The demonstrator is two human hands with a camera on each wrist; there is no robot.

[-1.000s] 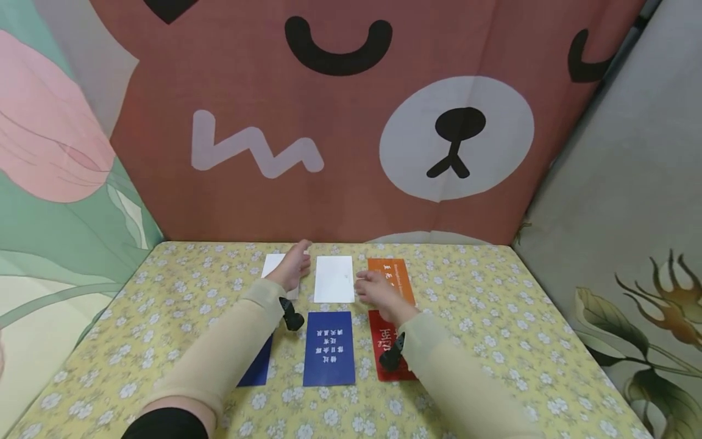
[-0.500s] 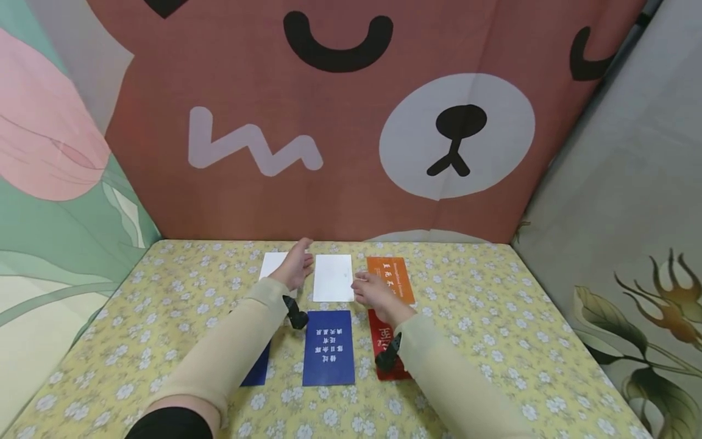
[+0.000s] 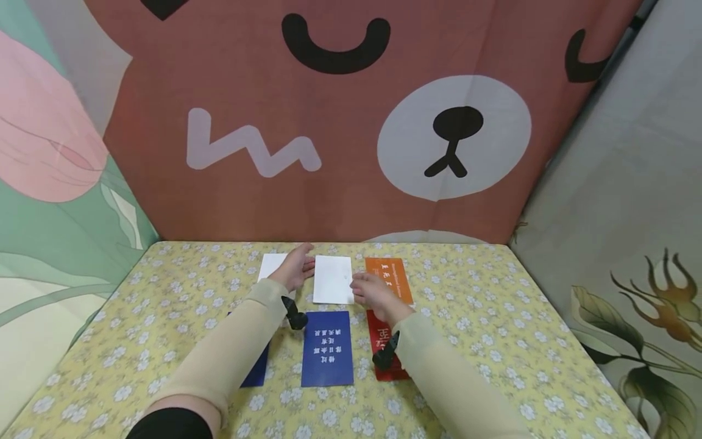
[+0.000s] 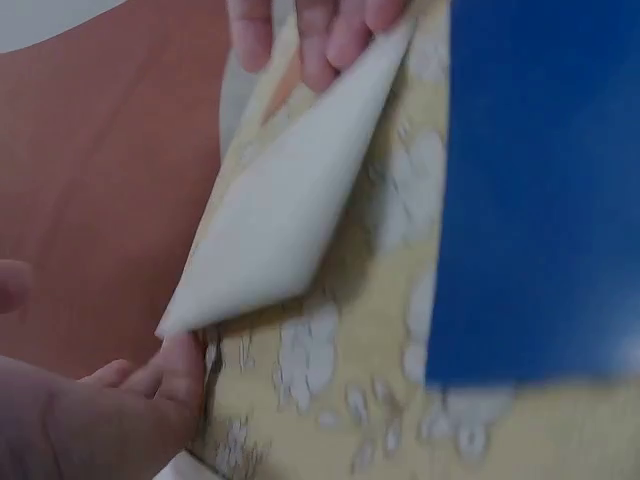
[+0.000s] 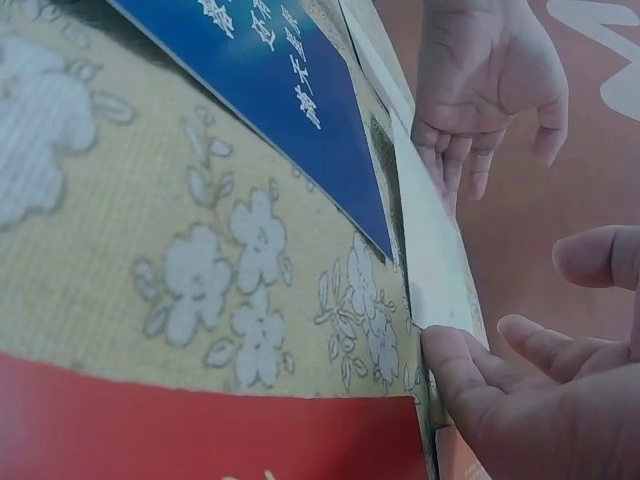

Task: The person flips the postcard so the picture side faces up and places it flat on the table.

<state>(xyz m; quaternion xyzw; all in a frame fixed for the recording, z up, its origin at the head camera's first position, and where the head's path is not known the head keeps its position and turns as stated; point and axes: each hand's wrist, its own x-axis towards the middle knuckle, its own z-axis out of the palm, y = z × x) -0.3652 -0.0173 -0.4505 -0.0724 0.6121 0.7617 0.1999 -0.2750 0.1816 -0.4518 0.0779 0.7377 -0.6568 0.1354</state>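
A white card lies in the middle of the back row in the head view. My left hand is at its left edge, thumb raised and fingers extended. A fingertip touches a corner of that card in the left wrist view. At the opposite edge, my right hand touches the card with its fingertips, the thumb held apart in the right wrist view. Part of another white card shows behind my left hand. An orange card lies partly under my right hand.
The front row holds a blue card with white characters, a second blue card mostly behind my left sleeve, and a red card partly behind my right wrist. A yellow flowered cloth covers the table. Printed curtains stand around it.
My left hand has shifted slightly right, up to the middle white card's edge. My right hand has moved a little left onto its other edge. The cards look unmoved.
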